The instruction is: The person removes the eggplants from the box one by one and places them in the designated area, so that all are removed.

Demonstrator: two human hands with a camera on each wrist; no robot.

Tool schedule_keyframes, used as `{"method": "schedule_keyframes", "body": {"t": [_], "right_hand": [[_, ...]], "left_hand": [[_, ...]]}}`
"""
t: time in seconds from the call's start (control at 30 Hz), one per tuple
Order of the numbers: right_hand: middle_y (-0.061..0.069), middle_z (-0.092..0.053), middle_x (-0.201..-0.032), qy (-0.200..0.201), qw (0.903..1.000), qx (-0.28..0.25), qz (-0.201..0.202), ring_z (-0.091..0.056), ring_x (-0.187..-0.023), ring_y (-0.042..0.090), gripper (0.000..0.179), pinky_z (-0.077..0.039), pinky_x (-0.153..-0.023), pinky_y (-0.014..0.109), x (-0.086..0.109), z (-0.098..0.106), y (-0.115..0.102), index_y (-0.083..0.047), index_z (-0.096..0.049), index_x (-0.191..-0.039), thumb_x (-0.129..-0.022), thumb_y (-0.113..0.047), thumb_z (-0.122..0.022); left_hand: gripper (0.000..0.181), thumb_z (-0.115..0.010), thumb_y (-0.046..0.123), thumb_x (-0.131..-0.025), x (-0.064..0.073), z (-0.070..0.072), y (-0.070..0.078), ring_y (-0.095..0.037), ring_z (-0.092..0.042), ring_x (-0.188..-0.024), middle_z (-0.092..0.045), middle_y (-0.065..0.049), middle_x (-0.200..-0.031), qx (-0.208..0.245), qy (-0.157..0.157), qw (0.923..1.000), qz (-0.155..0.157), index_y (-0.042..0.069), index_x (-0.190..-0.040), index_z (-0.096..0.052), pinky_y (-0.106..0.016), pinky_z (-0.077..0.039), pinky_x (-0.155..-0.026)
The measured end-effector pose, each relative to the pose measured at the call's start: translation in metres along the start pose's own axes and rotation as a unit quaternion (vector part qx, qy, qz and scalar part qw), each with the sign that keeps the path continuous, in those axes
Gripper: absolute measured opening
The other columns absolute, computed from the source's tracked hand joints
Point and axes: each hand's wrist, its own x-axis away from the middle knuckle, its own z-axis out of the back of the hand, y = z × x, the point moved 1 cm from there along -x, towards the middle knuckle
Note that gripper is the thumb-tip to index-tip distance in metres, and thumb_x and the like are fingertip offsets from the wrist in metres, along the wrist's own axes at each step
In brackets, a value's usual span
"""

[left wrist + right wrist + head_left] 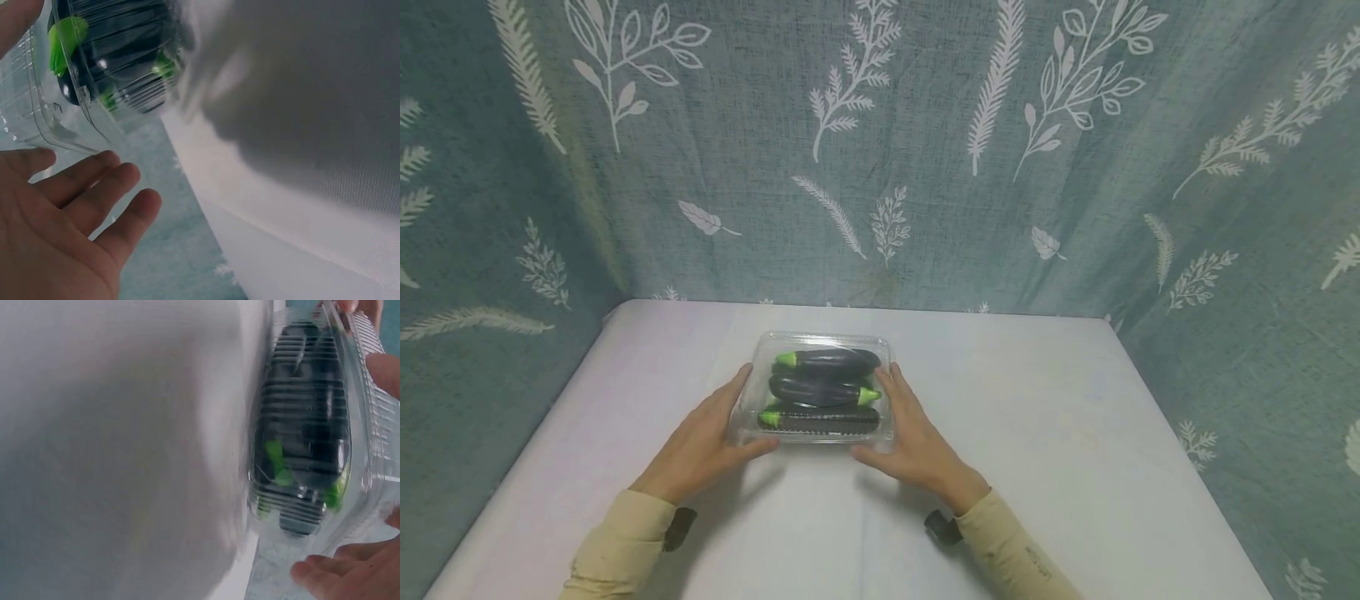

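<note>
A clear plastic clamshell box (886, 435) with rounded corners lies between the two hands over the white table. Inside it are several dark eggplants (823, 390) with bright green stem ends, lying side by side. My left hand (703, 446) holds the box's left side, its thumb along the near edge and its fingers along the side. On the opposite side my right hand (917, 437) grips the box in the same way. In the left wrist view, the outer fingers (128, 222) stand free of the wall. Ribbed walls and the rim (359, 425) show in the right wrist view.
The white table (1037, 433) spreads around the box, with hand shadows on it. Green-grey curtains (925, 125) printed with pale leaves stand behind the table and along both sides. Beige sleeves and dark wrist straps (942, 527) cover the forearms.
</note>
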Motion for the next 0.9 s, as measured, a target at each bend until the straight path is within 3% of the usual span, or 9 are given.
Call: {"method": "schedule_keyframes", "body": {"t": [0.2, 0.43, 0.67, 0.8, 0.9], "right_hand": [[0.017, -0.003, -0.169, 0.02, 0.9993, 0.032, -0.001, -0.011, -0.154, 0.032, 0.108, -0.023, -0.12, 0.053, -0.0005, -0.0013, -0.001, -0.019, -0.012, -0.164, -0.085, -0.056, -0.076], [0.022, -0.012, -0.167, 0.048, 0.9964, 0.069, 0.013, -0.016, -0.153, 0.034, 0.103, -0.023, -0.121, 0.05, -0.0022, -0.0016, -0.0008, -0.012, -0.022, -0.162, -0.085, -0.056, -0.076], [0.024, -0.016, -0.165, 0.051, 0.995, 0.085, 0.016, -0.023, -0.151, 0.036, 0.096, -0.026, -0.12, 0.049, -0.0045, -0.0006, -0.0007, -0.012, -0.027, -0.16, -0.087, -0.052, -0.075], [0.025, -0.021, -0.164, 0.054, 0.9938, 0.096, 0.014, -0.031, -0.148, 0.039, 0.093, -0.031, -0.118, 0.051, -0.0055, 0.0011, -0.0003, -0.013, -0.031, -0.158, -0.086, -0.048, -0.077], [0.029, -0.029, -0.159, 0.069, 0.9898, 0.115, 0.046, -0.04, -0.141, 0.043, 0.091, -0.038, -0.114, 0.052, -0.0057, 0.0037, 0.0005, -0.008, -0.037, -0.156, -0.084, -0.045, -0.079]], "left_hand": [[0.109, -0.075, 0.063, -0.083, -0.0002, -0.0025, 0.003, -0.047, -0.04, -0.139, -0.037, -0.023, -0.158, -0.014, 0.022, 0.9994, -0.023, 0.015, -0.164, -0.019, -0.064, -0.035, -0.111], [0.107, -0.072, 0.066, -0.084, -0.0012, -0.0027, 0.0073, -0.046, -0.043, -0.137, -0.041, -0.023, -0.155, -0.029, 0.029, 0.999, -0.019, 0.015, -0.163, -0.023, -0.063, -0.037, -0.11], [0.104, -0.073, 0.065, -0.084, -0.0009, -0.0005, 0.0095, -0.047, -0.046, -0.134, -0.045, -0.025, -0.152, -0.041, 0.039, 0.9981, -0.025, 0.014, -0.162, -0.025, -0.064, -0.039, -0.107], [0.103, -0.075, 0.062, -0.084, -0.0017, -0.0006, 0.0098, -0.047, -0.048, -0.133, -0.046, -0.025, -0.151, -0.04, 0.044, 0.9976, -0.037, 0.012, -0.161, -0.027, -0.063, -0.04, -0.107], [0.103, -0.075, 0.061, -0.084, -0.0026, -0.0014, 0.01, -0.048, -0.047, -0.133, -0.046, -0.025, -0.151, -0.038, 0.042, 0.9976, -0.041, 0.011, -0.161, -0.027, -0.063, -0.039, -0.108]]}}
